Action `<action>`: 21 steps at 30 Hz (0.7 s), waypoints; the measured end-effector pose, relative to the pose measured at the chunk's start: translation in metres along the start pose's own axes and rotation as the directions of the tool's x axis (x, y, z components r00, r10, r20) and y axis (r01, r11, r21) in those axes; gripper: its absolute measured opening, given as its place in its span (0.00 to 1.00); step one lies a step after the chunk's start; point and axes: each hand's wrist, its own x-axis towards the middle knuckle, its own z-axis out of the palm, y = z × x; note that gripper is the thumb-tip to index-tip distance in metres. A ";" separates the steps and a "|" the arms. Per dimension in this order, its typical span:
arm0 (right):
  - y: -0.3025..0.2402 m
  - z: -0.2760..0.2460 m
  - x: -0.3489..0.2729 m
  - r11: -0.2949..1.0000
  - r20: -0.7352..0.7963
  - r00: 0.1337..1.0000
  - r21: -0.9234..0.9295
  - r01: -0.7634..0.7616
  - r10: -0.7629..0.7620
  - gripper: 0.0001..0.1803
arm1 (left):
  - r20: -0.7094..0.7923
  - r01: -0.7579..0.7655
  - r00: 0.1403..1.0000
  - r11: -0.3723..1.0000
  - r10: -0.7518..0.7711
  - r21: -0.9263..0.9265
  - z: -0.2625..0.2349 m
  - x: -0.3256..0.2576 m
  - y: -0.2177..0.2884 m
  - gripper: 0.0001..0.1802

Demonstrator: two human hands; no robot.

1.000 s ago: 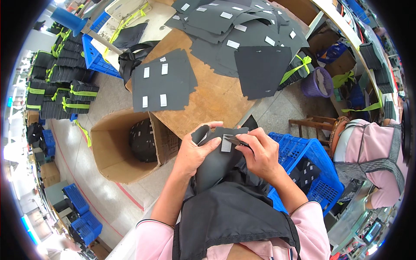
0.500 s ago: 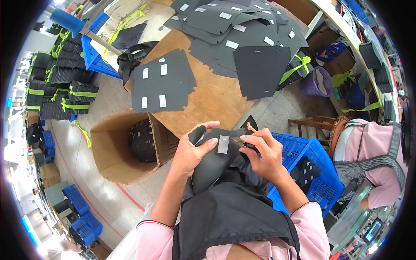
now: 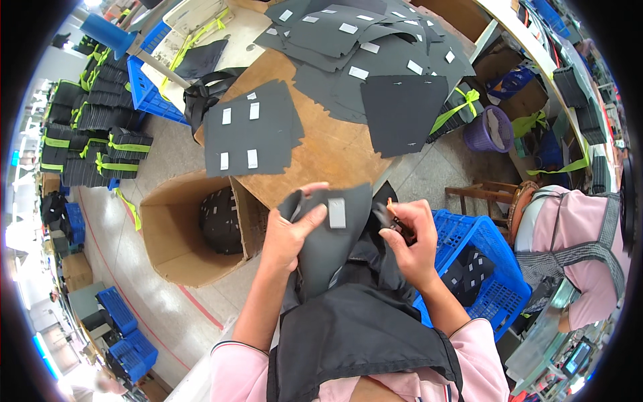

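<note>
My left hand (image 3: pixel 287 234) pinches a dark grey fabric panel (image 3: pixel 328 251), its thumb beside a white rectangular patch (image 3: pixel 337 213). The panel hangs curved down toward my black apron (image 3: pixel 362 328). In my right hand (image 3: pixel 416 238) is a pair of thread snips (image 3: pixel 395 220) with an orange bit; the blades are smeared by motion and sit just right of the panel, apart from it. Beyond my hands, on the brown board (image 3: pixel 328 151), lies a stack of grey panels (image 3: pixel 248 127) with white patches. A plain dark panel (image 3: pixel 405 114) rests at the board's right.
A large heap of grey panels (image 3: pixel 335 50) covers the far end. Left of the board stands an open cardboard box (image 3: pixel 167 228). A blue crate (image 3: pixel 499 268) is at my right, near a co-worker in pink (image 3: pixel 576 234). Tied black bundles (image 3: pixel 100 100) fill the far left.
The snips have drawn back from the panel's patch to the right. My left hand and the panel have shifted slightly left, and the panel's upper edge now stands higher.
</note>
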 end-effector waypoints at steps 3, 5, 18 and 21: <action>0.009 0.010 -0.013 0.490 0.372 0.747 0.580 -0.651 0.552 0.24 | -0.078 -0.082 0.995 0.979 0.069 -0.184 0.001 0.005 0.007 0.17; 0.020 0.016 -0.025 0.142 0.633 0.550 0.577 -0.804 0.544 0.17 | -0.142 -0.141 0.984 0.954 0.107 -0.265 0.000 0.010 0.000 0.17; -0.016 -0.009 0.063 0.641 0.593 0.745 0.450 -0.621 0.305 0.03 | 0.407 -0.524 0.573 -0.063 0.711 0.849 -0.001 -0.015 0.049 0.55; -0.013 -0.019 0.082 0.691 0.737 0.658 0.397 -0.604 0.152 0.04 | 0.628 -0.688 0.716 0.154 0.304 0.710 0.019 0.005 0.062 0.53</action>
